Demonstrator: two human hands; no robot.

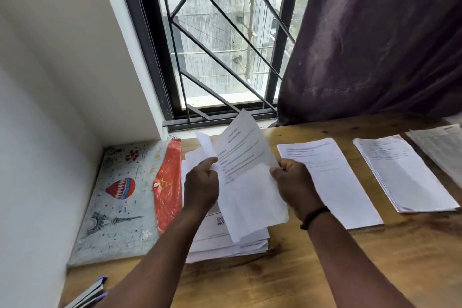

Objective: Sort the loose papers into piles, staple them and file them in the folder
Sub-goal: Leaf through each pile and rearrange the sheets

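Sheets [246, 175] in both hands — the left hand [201, 184] pinches a few pages at their left edge, thumb on top, and the right hand [295, 182] has its fingers curled round the right edge of the printed page in front. They hang tilted over the unsorted stack [225, 240] on the desk [325, 270], long axis running away toward the window. Sorted piles lie to the right: the nearest pile [330, 182] sits just beside the right hand, so I'd judge that hand carries the page across — a short sideways swing. Folder [130, 197] waits at far left, beyond the left hand.
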